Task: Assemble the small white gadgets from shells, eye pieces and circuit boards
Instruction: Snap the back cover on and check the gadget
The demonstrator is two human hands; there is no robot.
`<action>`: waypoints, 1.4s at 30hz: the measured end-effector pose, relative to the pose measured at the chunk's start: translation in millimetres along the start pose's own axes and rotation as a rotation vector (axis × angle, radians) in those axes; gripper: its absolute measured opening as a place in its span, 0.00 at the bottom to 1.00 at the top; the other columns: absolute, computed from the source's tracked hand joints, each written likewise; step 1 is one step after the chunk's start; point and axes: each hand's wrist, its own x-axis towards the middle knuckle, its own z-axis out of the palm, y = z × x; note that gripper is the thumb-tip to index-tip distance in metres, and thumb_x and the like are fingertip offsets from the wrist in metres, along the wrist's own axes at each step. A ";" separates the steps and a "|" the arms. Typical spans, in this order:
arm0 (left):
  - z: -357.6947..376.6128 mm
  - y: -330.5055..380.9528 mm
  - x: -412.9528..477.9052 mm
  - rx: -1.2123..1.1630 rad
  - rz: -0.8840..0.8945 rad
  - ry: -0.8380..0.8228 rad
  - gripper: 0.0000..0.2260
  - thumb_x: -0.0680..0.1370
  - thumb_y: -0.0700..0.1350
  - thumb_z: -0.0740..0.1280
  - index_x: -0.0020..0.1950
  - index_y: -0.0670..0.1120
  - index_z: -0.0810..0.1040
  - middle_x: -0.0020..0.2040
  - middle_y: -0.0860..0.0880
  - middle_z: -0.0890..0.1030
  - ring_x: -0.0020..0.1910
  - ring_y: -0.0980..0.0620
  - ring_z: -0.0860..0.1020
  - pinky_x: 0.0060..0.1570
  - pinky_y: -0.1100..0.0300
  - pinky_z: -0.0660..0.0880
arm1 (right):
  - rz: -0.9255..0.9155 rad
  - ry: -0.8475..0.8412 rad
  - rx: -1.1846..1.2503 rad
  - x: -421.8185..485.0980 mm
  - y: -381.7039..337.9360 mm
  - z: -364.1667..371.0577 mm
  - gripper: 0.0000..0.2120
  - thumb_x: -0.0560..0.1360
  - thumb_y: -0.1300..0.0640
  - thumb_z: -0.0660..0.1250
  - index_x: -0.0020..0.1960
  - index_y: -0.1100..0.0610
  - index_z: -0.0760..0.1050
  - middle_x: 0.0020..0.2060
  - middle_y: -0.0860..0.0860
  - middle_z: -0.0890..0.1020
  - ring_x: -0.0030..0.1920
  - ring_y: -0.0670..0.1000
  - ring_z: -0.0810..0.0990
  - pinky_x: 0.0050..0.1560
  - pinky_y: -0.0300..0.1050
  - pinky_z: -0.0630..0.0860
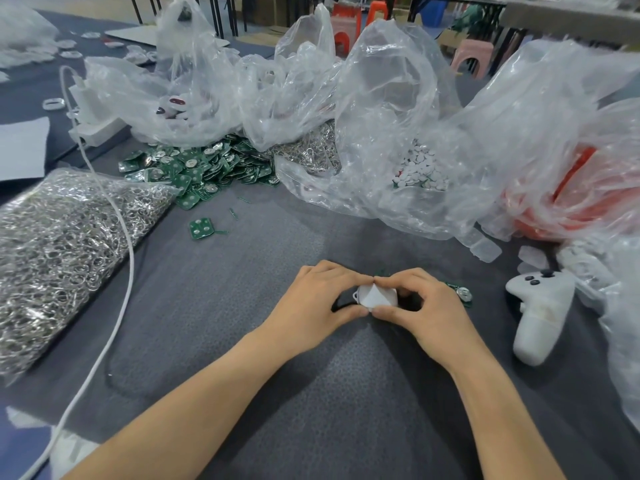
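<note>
Most of the far side of the grey-covered table (311,393) is taken up by clear plastic. At the left a flat bag (86,181) is packed full of small metal rings (59,265). At the right a crumpled bag (554,109) is seen with something orange (568,216) inside, which cannot be made out. A tall middle bag (391,81) is opened toward the viewer, and small white oval pieces (420,168) are gathered in its bottom. Behind, at the left, pale shells with dark red eye pieces (175,105) are seen through a further bag (138,84). A heap of green circuit boards (204,168) is spilled loose on the cloth before it, in no container. A white controller (536,313) is laid at the right. Near the table's middle a white shell (375,296) is pinched from both sides, between thumb and forefinger of the left hand (311,299) and of the right hand (426,306), with the fingertips almost met above and below it. A single board (462,294) is laid just beside the right hand
</note>
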 end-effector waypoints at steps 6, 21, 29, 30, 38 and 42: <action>-0.1 -0.7 -0.1 -0.031 0.007 -0.009 0.17 0.75 0.52 0.70 0.64 0.55 0.75 0.57 0.58 0.79 0.60 0.58 0.70 0.59 0.59 0.65 | 0.003 -0.010 0.009 -0.9 -0.6 -1.3 0.17 0.63 0.56 0.79 0.47 0.40 0.80 0.45 0.40 0.78 0.47 0.39 0.74 0.47 0.26 0.66; -1.6 7.7 -5.4 -0.153 0.101 0.155 0.16 0.74 0.41 0.73 0.61 0.43 0.78 0.59 0.50 0.79 0.56 0.58 0.76 0.57 0.68 0.71 | 0.125 -0.031 0.407 -4.2 -3.9 -2.8 0.08 0.74 0.62 0.70 0.52 0.55 0.82 0.44 0.49 0.85 0.43 0.46 0.83 0.42 0.35 0.78; -3.4 10.6 -5.0 -0.616 -0.171 0.150 0.19 0.76 0.41 0.70 0.64 0.56 0.74 0.45 0.56 0.84 0.40 0.62 0.81 0.48 0.69 0.74 | 0.122 0.004 0.695 -6.5 -13.4 5.5 0.08 0.75 0.67 0.66 0.51 0.61 0.81 0.44 0.54 0.85 0.43 0.50 0.84 0.39 0.39 0.80; -3.2 10.3 -4.8 -0.669 -0.199 0.136 0.17 0.77 0.42 0.69 0.62 0.57 0.75 0.44 0.55 0.85 0.38 0.59 0.82 0.46 0.68 0.74 | 0.108 0.002 0.696 -6.9 -14.0 7.4 0.08 0.75 0.67 0.66 0.51 0.61 0.81 0.44 0.54 0.85 0.42 0.50 0.84 0.39 0.39 0.80; -3.1 5.7 -2.8 -0.791 -0.235 0.081 0.11 0.77 0.40 0.68 0.58 0.51 0.78 0.43 0.49 0.85 0.35 0.53 0.82 0.42 0.65 0.76 | 0.074 0.026 0.662 -6.4 -12.3 18.5 0.08 0.74 0.67 0.67 0.51 0.60 0.80 0.43 0.57 0.84 0.37 0.49 0.83 0.37 0.38 0.78; -4.3 5.4 -1.7 -0.842 -0.237 0.069 0.11 0.77 0.37 0.68 0.57 0.47 0.79 0.45 0.49 0.85 0.38 0.52 0.83 0.40 0.64 0.77 | 0.061 0.030 0.636 -5.9 -11.7 20.7 0.08 0.74 0.67 0.68 0.50 0.59 0.80 0.41 0.56 0.84 0.36 0.50 0.82 0.36 0.38 0.77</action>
